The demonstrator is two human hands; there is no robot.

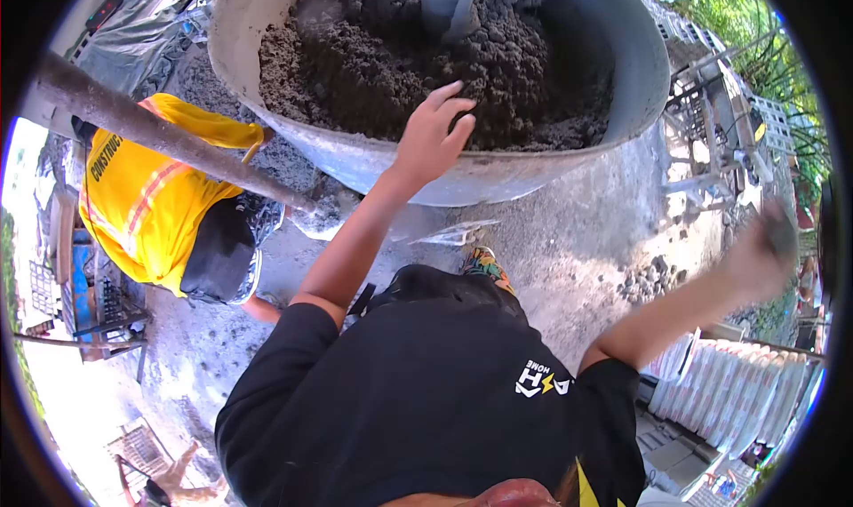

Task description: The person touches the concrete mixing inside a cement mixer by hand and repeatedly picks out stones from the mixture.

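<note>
My left hand [437, 135] is over the near rim of a large round metal tub [524, 171], its fingers spread and nothing in them. Dark, crumbly, damp mix [382, 80] fills much of the tub, and a grey metal part [444, 5] reaches down into it. Out to the far right, my right hand [771, 254] is raised and blurred, with its fingers curled round something dark that I cannot make out.
A person in a yellow shirt [147, 200] bends down at the left, behind a slanting metal pole [178, 143]. Stacked sacks [737, 391] stand at the lower right. Rubble [653, 280] lies on the concrete floor. Another person [160, 489] is at the lower left.
</note>
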